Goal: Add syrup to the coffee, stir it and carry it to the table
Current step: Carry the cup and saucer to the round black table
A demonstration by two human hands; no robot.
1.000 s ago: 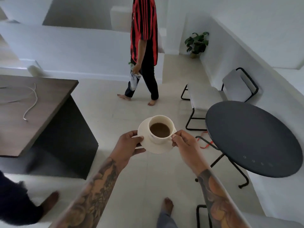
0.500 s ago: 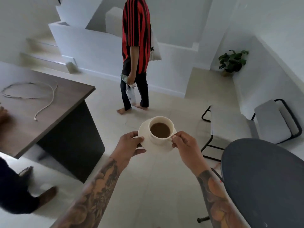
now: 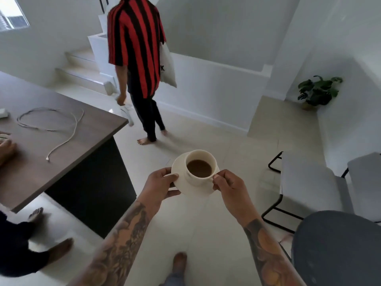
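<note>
A: Start at the far left. What's there?

B: A brown wooden counter with a dark base. A pale cable lies looped on its top, and another person's hand rests at the left edge; it's cut off by the frame, so I can't say what it touches. Bare feet of someone in dark clothing stand on the floor below.

A: And further in?

B: A person in a red and black striped shirt stands barefoot on the tile by the steps, back turned, with a white tote bag at their side. Something pale hangs from one hand, too blurred to name.

A: The coffee?

B: Held in the air, centre frame, over the floor. The left hand pinches the near left rim of the cream saucer, thumb on top, fingers under. The cup sits on the saucer, brown coffee inside. The right hand is closed at the right side, thumb and forefinger pressed at the cup's handle and the saucer's edge.

A: To the right?

B: A grey cushioned chair on a black frame, a potted plant in the far corner, and the dark round table at the lower right, well apart from the cup.
</note>
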